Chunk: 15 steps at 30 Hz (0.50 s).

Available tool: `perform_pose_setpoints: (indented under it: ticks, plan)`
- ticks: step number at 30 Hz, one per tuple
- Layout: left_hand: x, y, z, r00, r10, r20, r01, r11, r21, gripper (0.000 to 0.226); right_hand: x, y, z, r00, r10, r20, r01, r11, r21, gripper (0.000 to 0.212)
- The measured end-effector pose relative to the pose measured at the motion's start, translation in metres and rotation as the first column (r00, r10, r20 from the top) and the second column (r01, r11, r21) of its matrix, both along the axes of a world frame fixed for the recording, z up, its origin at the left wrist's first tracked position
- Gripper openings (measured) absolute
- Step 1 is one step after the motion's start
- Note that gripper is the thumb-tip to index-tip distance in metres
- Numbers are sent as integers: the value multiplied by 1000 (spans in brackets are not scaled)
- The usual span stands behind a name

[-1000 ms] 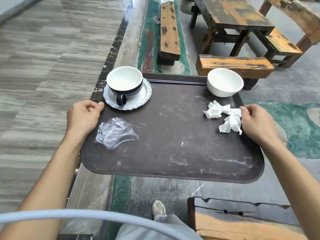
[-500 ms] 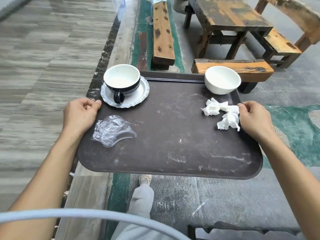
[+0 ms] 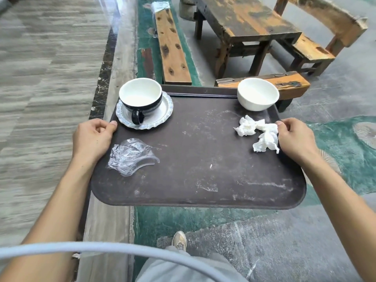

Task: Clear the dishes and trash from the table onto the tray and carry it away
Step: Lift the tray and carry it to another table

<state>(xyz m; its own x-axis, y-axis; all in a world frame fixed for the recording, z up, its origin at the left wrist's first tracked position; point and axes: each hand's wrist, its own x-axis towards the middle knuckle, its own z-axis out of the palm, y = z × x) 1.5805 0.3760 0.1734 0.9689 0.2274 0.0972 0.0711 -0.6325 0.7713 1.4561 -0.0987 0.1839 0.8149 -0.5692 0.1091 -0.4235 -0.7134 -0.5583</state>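
Note:
A dark brown tray (image 3: 203,159) is held level in the air above the floor. My left hand (image 3: 91,137) grips its left rim and my right hand (image 3: 295,137) grips its right rim. At the tray's far left a black-and-white cup (image 3: 140,96) stands on a white scalloped saucer (image 3: 160,115). An empty white bowl (image 3: 258,94) sits at the far right corner. Crumpled white napkins (image 3: 258,132) lie beside my right hand. Crinkled clear plastic wrap (image 3: 130,154) lies near my left hand.
Ahead stand a worn wooden table (image 3: 244,23), a long plank bench (image 3: 172,47), a low bench (image 3: 284,82) just past the tray, and a backed bench (image 3: 321,31) at the right. A raised stone edge (image 3: 103,82) runs along the left. My shoe (image 3: 179,240) shows below.
I have walked forward with the tray in both hands. The wooden bench that was below the tray has dropped out of view, and the furniture ahead looks nearer.

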Motion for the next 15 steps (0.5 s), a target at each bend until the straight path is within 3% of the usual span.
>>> perform_pose_setpoints:
  ticks: [15]
  plan:
    - [160, -48, -13, 999, 8, -37, -7, 1000, 14, 32, 161, -45, -11, 1000, 16, -9, -16, 1000, -15, 33]
